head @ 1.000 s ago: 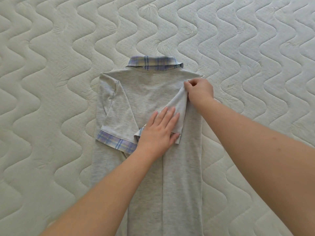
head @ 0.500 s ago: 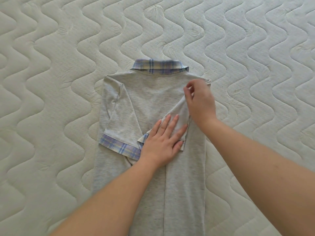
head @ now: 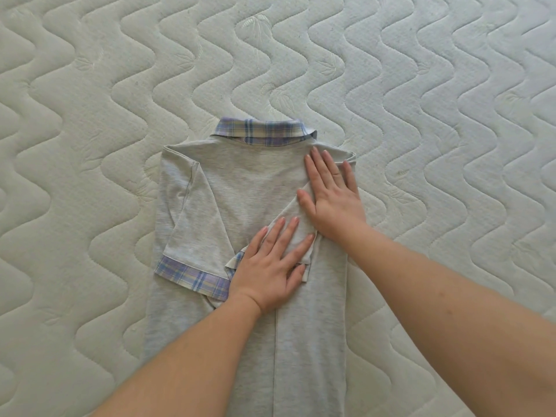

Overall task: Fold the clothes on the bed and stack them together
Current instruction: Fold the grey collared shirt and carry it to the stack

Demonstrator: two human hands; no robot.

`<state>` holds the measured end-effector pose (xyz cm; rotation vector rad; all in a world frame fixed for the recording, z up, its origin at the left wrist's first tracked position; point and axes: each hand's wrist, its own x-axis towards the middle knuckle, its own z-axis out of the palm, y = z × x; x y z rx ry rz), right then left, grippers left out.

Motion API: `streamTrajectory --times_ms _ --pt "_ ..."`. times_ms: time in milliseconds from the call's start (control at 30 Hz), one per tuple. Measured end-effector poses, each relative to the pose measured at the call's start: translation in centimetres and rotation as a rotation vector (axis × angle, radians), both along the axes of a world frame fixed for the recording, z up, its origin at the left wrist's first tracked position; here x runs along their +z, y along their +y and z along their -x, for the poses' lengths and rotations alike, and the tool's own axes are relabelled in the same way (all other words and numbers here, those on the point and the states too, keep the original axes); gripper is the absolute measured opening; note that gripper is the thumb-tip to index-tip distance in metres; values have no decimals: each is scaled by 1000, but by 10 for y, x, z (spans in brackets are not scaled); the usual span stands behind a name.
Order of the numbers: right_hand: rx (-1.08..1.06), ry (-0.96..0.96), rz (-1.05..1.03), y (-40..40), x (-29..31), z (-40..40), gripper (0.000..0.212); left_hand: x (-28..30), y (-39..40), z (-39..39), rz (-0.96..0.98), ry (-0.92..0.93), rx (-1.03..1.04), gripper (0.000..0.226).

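- One view only, from the head camera: your light grey short-sleeved polo shirt with a blue-and-lilac plaid collar [head: 249,224] lies back-up on the cream wave-quilted mattress [head: 90,100], both long sides turned in toward the centre.
- Your left hand [head: 270,266] lies flat with straight fingers on the folded-in right sleeve [head: 296,233], grasping nothing.
- Your right hand [head: 332,194] presses flat on the shoulder fold just beside the collar [head: 264,132], likewise released, with nothing pinched.
- The other sleeve, with its plaid cuff [head: 192,273], lies flat and untouched.
- Risk: the soft knit sleeve could slide or spring open when you lift either palm, since only pressure holds it.
- Risk: dragging a palm sideways would likely ruck the layers beneath and skew the fold.
- No other garment or stack is in view.
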<state>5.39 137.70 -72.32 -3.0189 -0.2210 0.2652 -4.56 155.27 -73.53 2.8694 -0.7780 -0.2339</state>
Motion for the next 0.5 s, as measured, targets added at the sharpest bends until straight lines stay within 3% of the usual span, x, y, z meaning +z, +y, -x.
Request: streamTrajectory --times_ms 233,400,500 --pt "-36 20 -17 -19 1 -23 70 -1 0 -1 -3 -15 -3 60" --pt "-375 74 -42 -38 1 -37 91 -1 0 -1 -7 -10 0 60" --pt "-463 44 -107 -48 5 -34 91 -2 0 -1 -10 -8 2 60"
